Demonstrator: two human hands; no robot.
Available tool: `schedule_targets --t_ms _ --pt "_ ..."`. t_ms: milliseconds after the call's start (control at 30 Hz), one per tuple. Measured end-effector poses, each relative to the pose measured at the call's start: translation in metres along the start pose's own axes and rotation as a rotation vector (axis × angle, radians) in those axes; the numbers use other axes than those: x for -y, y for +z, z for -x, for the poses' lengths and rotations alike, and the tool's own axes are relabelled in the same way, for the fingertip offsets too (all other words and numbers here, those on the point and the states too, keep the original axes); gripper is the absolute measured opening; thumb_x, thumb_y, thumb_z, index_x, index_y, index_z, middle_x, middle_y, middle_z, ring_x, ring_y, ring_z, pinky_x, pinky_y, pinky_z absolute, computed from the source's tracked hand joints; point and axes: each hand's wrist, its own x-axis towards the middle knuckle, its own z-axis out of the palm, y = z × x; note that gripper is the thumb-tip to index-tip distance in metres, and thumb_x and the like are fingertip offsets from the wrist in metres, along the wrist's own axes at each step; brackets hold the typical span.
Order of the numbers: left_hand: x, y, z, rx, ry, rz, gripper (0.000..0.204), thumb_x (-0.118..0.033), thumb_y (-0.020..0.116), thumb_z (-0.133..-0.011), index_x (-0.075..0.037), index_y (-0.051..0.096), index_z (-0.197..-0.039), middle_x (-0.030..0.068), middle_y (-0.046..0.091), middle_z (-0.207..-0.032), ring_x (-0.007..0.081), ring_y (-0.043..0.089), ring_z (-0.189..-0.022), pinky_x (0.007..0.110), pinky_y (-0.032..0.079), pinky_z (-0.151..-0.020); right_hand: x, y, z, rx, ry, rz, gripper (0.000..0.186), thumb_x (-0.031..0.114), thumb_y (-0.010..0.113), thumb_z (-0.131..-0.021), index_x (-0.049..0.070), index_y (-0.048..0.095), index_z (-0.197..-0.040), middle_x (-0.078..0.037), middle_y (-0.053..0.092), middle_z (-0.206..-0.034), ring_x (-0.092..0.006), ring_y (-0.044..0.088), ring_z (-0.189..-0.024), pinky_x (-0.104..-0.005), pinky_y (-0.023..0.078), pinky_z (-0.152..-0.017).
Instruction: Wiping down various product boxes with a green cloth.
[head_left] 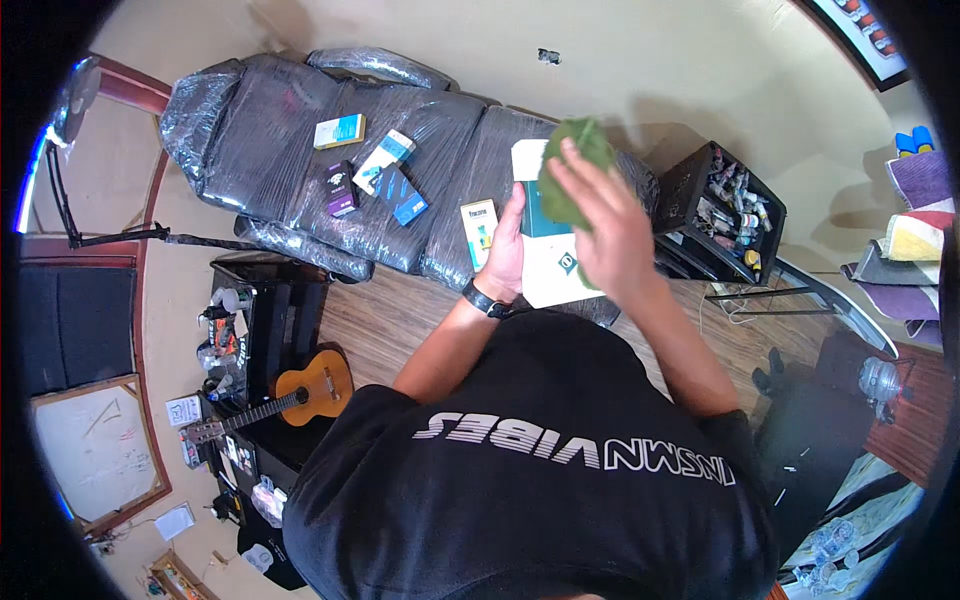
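My left hand, with a black watch on its wrist, grips the left side of a white and dark green box. A green cloth lies under the fingers of my right hand, which presses it against the upper right part of the box. The cloth hides some of the box's face. Just left of my left hand, a white and yellow box rests on the plastic-wrapped black couch. Farther left on the couch are a white and blue box, a blue box and a purple box.
Another small box lies near the couch's back. On the right stands a black cart filled with small bottles. Folded towels hang at the far right. An acoustic guitar leans by a black shelf at left. A lamp arm reaches over from the left.
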Motion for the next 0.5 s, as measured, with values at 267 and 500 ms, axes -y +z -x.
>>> schedule_targets --t_ms 267,500 --pt "-0.024 0.004 0.000 0.079 -0.014 -0.103 0.072 -0.062 0.034 -0.104 -0.005 0.048 -0.146 0.0156 0.058 -0.140 0.0280 0.058 -0.126 0.043 0.046 -0.109 0.021 0.000 0.032 0.191 -0.184 -0.088 0.077 -0.005 0.067 -0.069 0.013 0.057 -0.143 -0.005 0.049 -0.154 -0.0313 0.055 -0.131 -0.0418 0.046 -0.111" --pt "0.005 0.022 0.001 -0.091 0.047 -0.248 0.071 -0.059 0.033 -0.106 -0.005 0.039 -0.153 0.0129 0.052 -0.148 0.0278 0.053 -0.134 0.044 0.042 -0.114 -0.005 -0.002 -0.006 -0.163 0.007 0.103 0.062 -0.005 0.069 -0.067 0.009 0.067 -0.128 -0.008 0.063 -0.131 -0.0339 0.058 -0.109 -0.0417 0.050 -0.096"
